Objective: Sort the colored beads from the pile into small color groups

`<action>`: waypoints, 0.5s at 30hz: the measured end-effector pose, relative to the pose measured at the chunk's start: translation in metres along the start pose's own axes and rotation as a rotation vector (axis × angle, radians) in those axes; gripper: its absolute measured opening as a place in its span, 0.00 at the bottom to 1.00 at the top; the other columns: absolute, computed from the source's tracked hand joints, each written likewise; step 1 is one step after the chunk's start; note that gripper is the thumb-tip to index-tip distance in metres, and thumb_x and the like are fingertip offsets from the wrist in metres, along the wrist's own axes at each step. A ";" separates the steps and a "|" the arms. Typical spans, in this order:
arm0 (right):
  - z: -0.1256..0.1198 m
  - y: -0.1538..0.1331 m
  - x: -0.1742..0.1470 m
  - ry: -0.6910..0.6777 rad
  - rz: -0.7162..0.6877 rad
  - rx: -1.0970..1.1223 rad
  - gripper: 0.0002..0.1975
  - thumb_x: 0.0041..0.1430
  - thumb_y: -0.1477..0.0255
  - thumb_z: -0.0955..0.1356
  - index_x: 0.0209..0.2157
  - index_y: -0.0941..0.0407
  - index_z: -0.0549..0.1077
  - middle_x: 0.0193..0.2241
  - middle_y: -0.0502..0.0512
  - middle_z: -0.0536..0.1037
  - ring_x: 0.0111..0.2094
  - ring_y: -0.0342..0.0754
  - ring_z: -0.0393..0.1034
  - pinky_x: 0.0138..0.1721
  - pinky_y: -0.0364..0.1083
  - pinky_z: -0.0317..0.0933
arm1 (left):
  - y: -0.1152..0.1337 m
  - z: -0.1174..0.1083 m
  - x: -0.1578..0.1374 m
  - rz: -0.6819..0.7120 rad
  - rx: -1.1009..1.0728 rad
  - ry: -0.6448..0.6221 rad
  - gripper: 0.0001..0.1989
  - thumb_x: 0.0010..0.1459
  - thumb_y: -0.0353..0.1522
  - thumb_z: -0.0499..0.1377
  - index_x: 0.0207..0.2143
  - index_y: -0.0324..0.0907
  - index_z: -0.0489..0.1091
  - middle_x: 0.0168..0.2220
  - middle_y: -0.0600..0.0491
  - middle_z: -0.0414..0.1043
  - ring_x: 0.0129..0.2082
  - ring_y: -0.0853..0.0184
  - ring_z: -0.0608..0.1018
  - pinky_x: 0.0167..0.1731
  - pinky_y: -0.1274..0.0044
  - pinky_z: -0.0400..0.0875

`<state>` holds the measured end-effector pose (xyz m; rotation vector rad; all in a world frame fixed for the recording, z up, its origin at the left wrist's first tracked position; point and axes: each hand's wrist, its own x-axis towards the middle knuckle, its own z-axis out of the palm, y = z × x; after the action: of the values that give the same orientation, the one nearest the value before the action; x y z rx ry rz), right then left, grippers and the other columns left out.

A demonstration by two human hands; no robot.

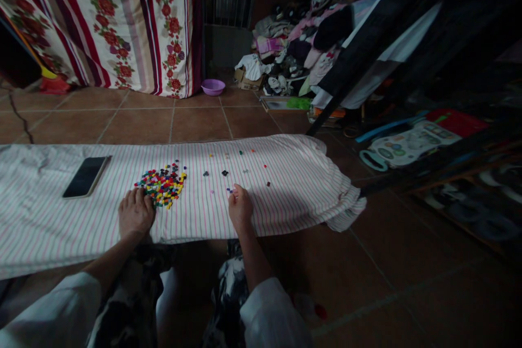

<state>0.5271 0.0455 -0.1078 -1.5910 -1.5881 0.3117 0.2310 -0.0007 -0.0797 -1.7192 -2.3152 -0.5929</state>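
A heap of small multicoloured beads [163, 185] lies on a striped cloth [285, 212]. My left hand [136, 212] rests palm down at the heap's lower left edge, its fingers laid out on the cloth. Right of the heap, small beads sit apart in groups by colour, among them a black cluster [225, 173], a dark grey cluster [206, 174] and a pale grey cluster [245, 171]. My right hand [241, 207] is closed in a pinch beside some dark blue beads [229, 190]. Whatever its fingertips hold is too small to make out.
A phone [86, 176] lies on the cloth to the left. Beyond the table are a floral curtain [134, 22], a purple basin [213, 87] and a heap of clothes [302, 43]. A dark slanted post [346, 81] and a toy panel [411, 141] stand at the right.
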 end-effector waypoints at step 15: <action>0.003 0.004 0.000 0.006 -0.012 -0.024 0.16 0.62 0.73 0.58 0.44 0.59 0.73 0.39 0.60 0.79 0.42 0.50 0.72 0.44 0.46 0.62 | 0.001 -0.002 0.000 -0.011 0.010 -0.030 0.23 0.63 0.36 0.40 0.51 0.32 0.63 0.52 0.37 0.67 0.55 0.53 0.66 0.54 0.62 0.60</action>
<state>0.5282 0.0474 -0.1124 -1.5987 -1.6013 0.2826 0.2317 -0.0013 -0.0780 -1.7240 -2.3449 -0.5611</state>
